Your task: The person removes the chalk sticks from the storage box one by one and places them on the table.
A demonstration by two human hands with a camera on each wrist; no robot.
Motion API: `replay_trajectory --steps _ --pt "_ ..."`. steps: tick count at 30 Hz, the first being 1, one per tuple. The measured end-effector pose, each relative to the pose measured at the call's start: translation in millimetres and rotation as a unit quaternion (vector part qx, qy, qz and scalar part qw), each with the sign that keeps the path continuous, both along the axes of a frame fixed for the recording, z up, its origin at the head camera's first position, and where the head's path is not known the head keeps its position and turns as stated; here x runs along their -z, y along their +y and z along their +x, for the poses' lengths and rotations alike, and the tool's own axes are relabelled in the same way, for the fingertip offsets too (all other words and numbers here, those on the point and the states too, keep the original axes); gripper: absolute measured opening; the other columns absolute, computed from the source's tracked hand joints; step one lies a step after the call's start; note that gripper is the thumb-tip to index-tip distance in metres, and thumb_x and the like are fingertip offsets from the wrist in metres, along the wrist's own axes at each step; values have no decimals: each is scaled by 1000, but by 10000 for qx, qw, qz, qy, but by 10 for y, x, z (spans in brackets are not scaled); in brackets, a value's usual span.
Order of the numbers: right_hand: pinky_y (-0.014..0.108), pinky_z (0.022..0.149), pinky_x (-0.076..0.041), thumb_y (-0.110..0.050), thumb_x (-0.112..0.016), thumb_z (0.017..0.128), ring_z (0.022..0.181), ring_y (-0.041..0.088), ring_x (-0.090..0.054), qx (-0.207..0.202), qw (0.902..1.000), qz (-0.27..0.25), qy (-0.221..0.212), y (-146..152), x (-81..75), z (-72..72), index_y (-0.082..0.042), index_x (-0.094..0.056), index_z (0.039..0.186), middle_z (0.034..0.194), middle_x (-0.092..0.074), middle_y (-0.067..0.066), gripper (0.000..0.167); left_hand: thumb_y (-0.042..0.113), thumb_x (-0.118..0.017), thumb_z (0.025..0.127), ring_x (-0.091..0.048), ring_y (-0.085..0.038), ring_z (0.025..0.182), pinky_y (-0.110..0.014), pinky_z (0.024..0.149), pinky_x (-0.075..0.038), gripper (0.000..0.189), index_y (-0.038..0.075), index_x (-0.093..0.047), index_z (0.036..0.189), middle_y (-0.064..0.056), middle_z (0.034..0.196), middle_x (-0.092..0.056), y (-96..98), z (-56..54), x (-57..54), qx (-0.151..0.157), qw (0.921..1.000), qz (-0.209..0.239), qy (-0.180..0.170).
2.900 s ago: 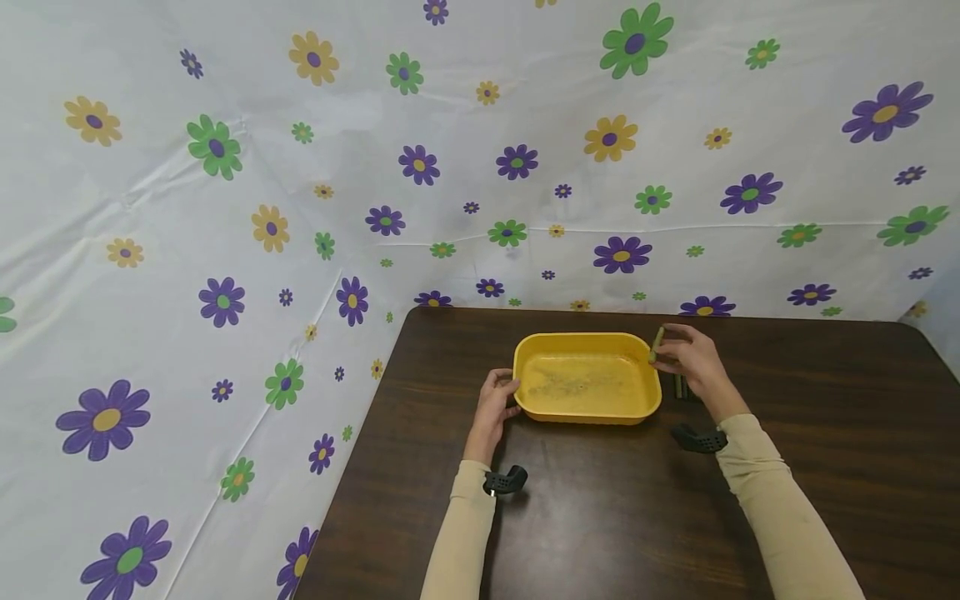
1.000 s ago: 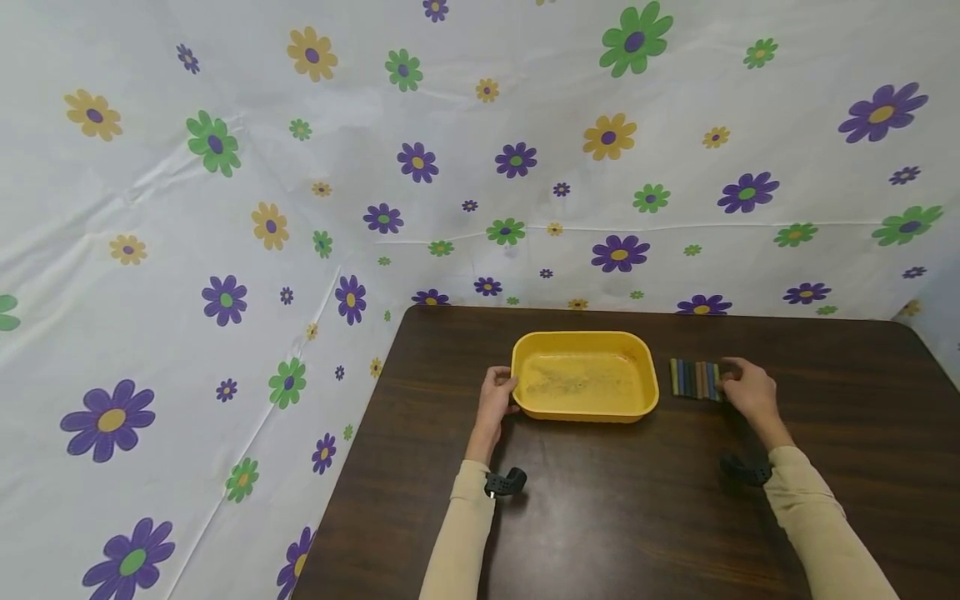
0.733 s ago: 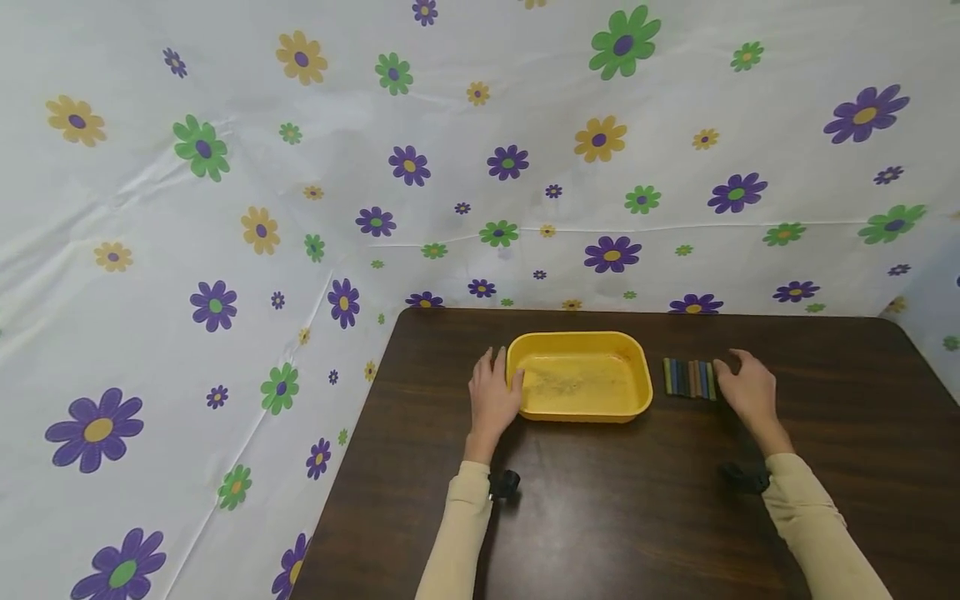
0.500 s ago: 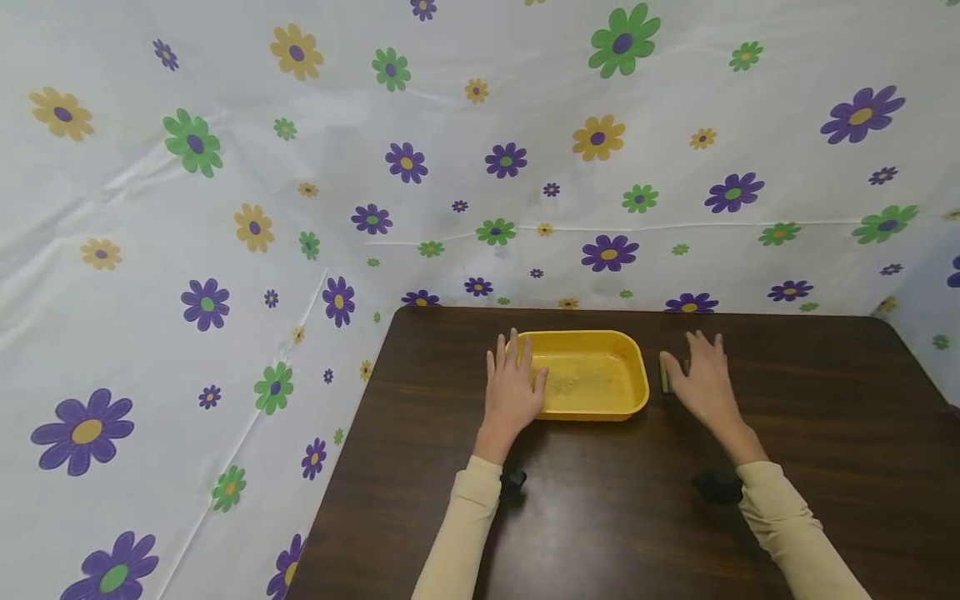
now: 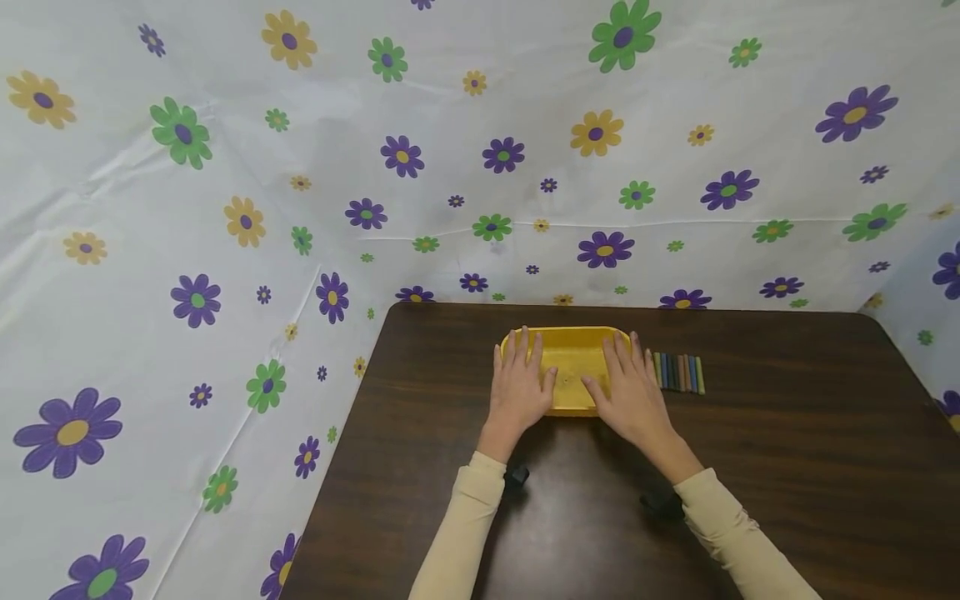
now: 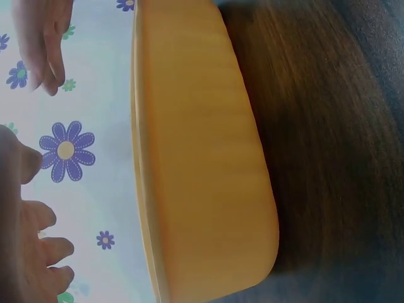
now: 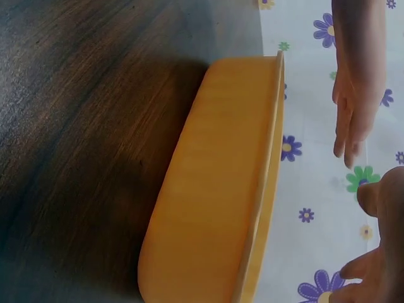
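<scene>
A yellow rectangular plastic tub [image 5: 573,412] stands on the dark wooden table, its floor bare where it shows. My left hand [image 5: 517,392] is spread, palm down, over the tub's left side. Over its right side is my right hand [image 5: 633,400], fingers also spread. Both wrist views show the hands raised above the tub's rim, apart from its outer wall [image 6: 202,151], with nothing in the fingers. Just right of the tub lies a row of several thin coloured sticks [image 5: 679,372], side by side, in green, blue, dark and brown tones.
The brown wood-grain table [image 5: 787,467] runs out to both sides and toward me. A white flower-print sheet [image 5: 450,125] hangs behind it and along the left. Dark wrist straps [image 5: 516,478] sit under both wrists.
My right hand set a green stick at the row's right end, let go, and moved left over the tub. My left hand released the tub's left rim and spread above it.
</scene>
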State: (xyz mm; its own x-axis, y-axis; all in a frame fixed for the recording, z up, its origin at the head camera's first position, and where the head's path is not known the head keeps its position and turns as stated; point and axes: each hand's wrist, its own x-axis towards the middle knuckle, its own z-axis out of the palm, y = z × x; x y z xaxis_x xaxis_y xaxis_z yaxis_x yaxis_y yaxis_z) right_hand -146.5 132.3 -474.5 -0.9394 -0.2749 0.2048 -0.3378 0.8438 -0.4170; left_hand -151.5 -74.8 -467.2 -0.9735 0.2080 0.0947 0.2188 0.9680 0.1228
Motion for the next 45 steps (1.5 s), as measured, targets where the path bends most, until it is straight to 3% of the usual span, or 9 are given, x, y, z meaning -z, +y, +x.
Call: replay_trajectory --steps 10,22,27,32,45 --pt "70 117 -12 -51 -54 104 152 53 -6 214 9987 -226 -398 65 41 39 15 -24 156 165 -11 36 90 43 -33 112 -17 -32 157 -53 123 -16 63 10 -26 164 -12 171 -20 38 12 23 80 9999 28 67" --pt "74 114 -14 -45 -55 105 151 56 -9 168 9986 -225 -449 147 -14 105 17 -21 155 163 -13 39 86 41 -35 112 -18 -32 156 -54 123 -17 62 9 -27 164 -13 169 -24 80 5 22 55 9998 148 97" --pt "75 113 -16 -40 -59 105 150 56 -11 218 9984 -313 -420 215 0 145 17 -22 155 162 -13 40 84 40 -34 112 -18 -33 156 -53 124 -15 62 8 -25 164 -14 170 -20 81 11 -14 83 9998 184 66" --pt "74 113 -18 -37 -61 104 149 57 -14 223 9982 -341 -445 262 35 182 18 -24 154 161 -14 41 82 39 -35 112 -19 -32 156 -53 123 -17 61 8 -29 163 -15 169 -26 92 21 -28 19 9995 302 72" --pt "76 110 -21 -31 -62 105 148 58 -17 243 9981 -372 -433 361 72 290 19 -24 153 160 -16 42 79 40 -36 112 -20 -31 156 -53 123 -18 60 8 -31 163 -15 168 -28 142 65 14 33 9992 390 65"
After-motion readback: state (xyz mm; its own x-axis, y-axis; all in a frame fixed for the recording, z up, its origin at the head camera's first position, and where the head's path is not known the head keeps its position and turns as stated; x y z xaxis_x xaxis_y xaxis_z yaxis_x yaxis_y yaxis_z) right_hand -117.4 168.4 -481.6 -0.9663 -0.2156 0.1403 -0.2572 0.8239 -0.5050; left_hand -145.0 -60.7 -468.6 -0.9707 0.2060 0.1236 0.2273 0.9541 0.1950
